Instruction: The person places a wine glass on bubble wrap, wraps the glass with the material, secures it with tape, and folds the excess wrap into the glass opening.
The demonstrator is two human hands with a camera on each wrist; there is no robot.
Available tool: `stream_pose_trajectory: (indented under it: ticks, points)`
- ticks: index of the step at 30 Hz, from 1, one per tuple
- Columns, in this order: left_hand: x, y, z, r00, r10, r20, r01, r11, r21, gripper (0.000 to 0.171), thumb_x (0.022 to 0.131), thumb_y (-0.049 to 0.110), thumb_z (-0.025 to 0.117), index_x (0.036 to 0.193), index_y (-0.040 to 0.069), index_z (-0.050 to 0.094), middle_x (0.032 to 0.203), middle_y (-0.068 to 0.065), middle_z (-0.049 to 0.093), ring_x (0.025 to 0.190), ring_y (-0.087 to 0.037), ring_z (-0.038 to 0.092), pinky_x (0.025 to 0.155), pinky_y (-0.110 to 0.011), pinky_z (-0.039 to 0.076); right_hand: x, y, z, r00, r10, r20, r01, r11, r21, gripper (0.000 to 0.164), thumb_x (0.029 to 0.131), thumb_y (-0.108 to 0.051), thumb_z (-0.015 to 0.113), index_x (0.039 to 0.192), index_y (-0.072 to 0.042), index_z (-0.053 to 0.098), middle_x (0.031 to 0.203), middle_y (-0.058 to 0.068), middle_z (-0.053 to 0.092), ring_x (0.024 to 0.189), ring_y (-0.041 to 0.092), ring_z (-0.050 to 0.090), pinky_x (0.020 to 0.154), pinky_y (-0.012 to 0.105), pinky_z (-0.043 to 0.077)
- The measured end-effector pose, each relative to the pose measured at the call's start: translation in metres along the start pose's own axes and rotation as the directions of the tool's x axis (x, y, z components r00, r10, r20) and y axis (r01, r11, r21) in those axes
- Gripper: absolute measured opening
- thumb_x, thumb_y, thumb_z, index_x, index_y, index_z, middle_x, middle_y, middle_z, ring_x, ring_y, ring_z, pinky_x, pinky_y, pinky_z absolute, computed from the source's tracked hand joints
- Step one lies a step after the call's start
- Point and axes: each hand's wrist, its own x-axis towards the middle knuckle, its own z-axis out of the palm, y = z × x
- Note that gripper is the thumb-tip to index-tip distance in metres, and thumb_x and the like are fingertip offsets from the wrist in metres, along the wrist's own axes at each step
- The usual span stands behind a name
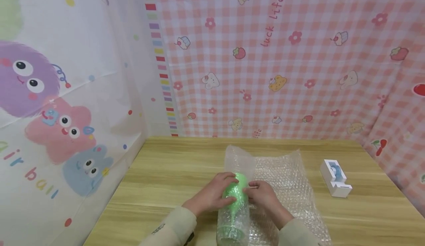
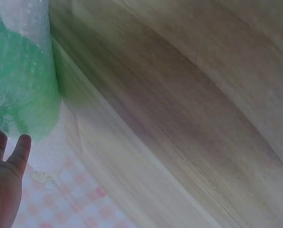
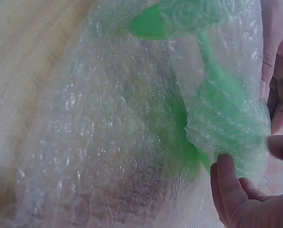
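A green goblet [image 1: 236,192] lies on its side in clear bubble wrap [image 1: 282,187], its bowl away from me and its round base [image 3: 179,19] nearer. My left hand [image 1: 216,194] grips the wrapped bowl from the left, fingers over its far part and thumb along the near side. In the left wrist view, the fingertips [image 2: 21,145] sit at the bowl's rim end. My right hand [image 1: 265,198] is at the bowl's right side, its thumb and fingers [image 3: 227,178] pinching at the wrap there. More wrap spreads flat under the right forearm.
A white tape dispenser [image 1: 335,179] with a blue core stands on the wooden table [image 1: 166,172] to the right. A pink checked cloth [image 1: 265,54] hangs behind the table, and a white cartoon-print cloth [image 1: 99,47] hangs at the left.
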Motion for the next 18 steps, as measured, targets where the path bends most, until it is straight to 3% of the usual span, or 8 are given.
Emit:
stream_pose_trajectory:
  ticks: [6, 13, 18]
  points:
    - [-0.0003, -0.0013, 0.0017, 1.000, -0.018, -0.020, 0.018, 1.000, -0.010, 0.046, 0.093, 0.033, 0.070, 0.133, 0.013, 0.059, 0.148, -0.010, 0.042, 0.137, -0.027, 0.039, 0.111, -0.041, 0.039, -0.0007, 0.0023, 0.0025, 0.999, -0.040, 0.010, 0.039, 0.994, 0.106, 0.051, 0.091, -0.019, 0.073, 0.118, 0.019, 0.052, 0.104, 0.027, 0.066, 0.084, 0.028, 0.070, 0.074, 0.039, 0.060]
    - [-0.0007, 0.0009, 0.0010, 0.999, -0.045, -0.022, 0.044, 0.998, -0.043, 0.044, 0.093, 0.033, 0.070, 0.132, 0.017, 0.062, 0.144, -0.008, 0.043, 0.132, -0.026, 0.040, 0.108, -0.040, 0.042, -0.0018, -0.0005, -0.0001, 0.999, -0.003, 0.035, -0.001, 0.995, 0.097, 0.050, 0.093, -0.018, 0.070, 0.120, 0.019, 0.051, 0.107, 0.026, 0.064, 0.087, 0.029, 0.070, 0.077, 0.041, 0.059]
    - [-0.0015, -0.0004, 0.0005, 0.999, -0.039, -0.024, 0.038, 0.997, -0.062, 0.045, 0.096, 0.028, 0.065, 0.137, 0.012, 0.056, 0.145, -0.009, 0.046, 0.135, -0.026, 0.041, 0.112, -0.042, 0.037, -0.0017, -0.0029, -0.0021, 0.999, 0.029, 0.045, -0.033, 0.997, 0.075, 0.051, 0.095, -0.019, 0.068, 0.123, 0.018, 0.049, 0.108, 0.025, 0.065, 0.088, 0.028, 0.070, 0.078, 0.043, 0.059]
